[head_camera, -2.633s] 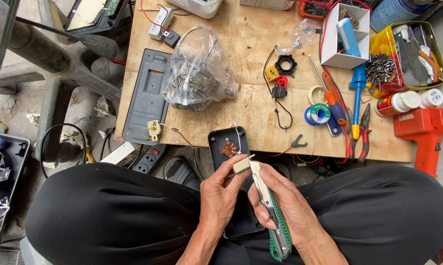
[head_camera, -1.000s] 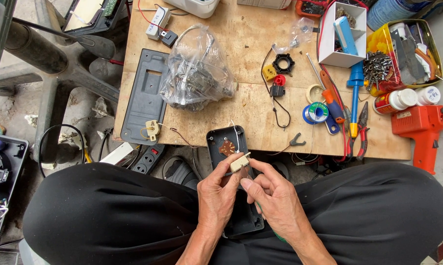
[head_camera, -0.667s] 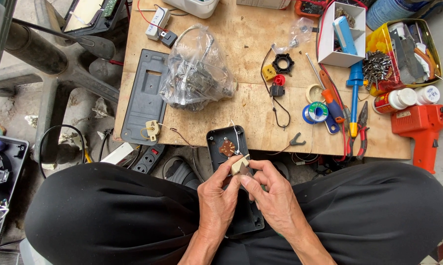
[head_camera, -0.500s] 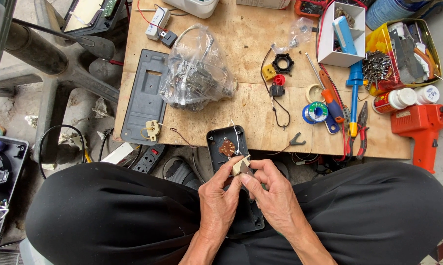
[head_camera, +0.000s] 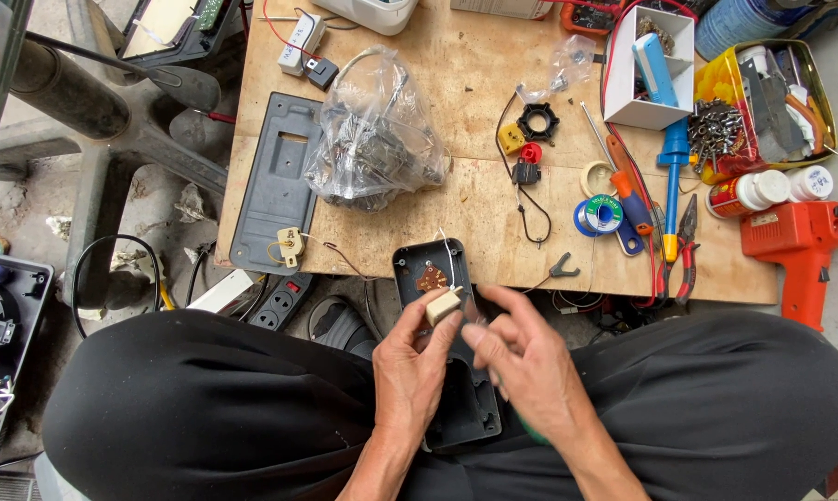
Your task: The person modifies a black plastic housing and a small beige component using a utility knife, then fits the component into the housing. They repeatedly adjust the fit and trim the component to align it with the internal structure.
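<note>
Black plastic housing (head_camera: pixel 456 390) lay open on my lap, its upper end resting against the tabletop (head_camera: pixel 474 199) edge, a small brown part (head_camera: pixel 430 277) sitting inside it. My left hand (head_camera: pixel 417 366) pinched 1 small cream block (head_camera: pixel 443 305) between thumb and fingertips, just above the housing. My right hand (head_camera: pixel 523 364) hovered beside it, fingers half spread; something green showed under the palm, though I could not tell whether I gripped it. Judging by this, the housing was not yet closed, and the block not seated.
</note>
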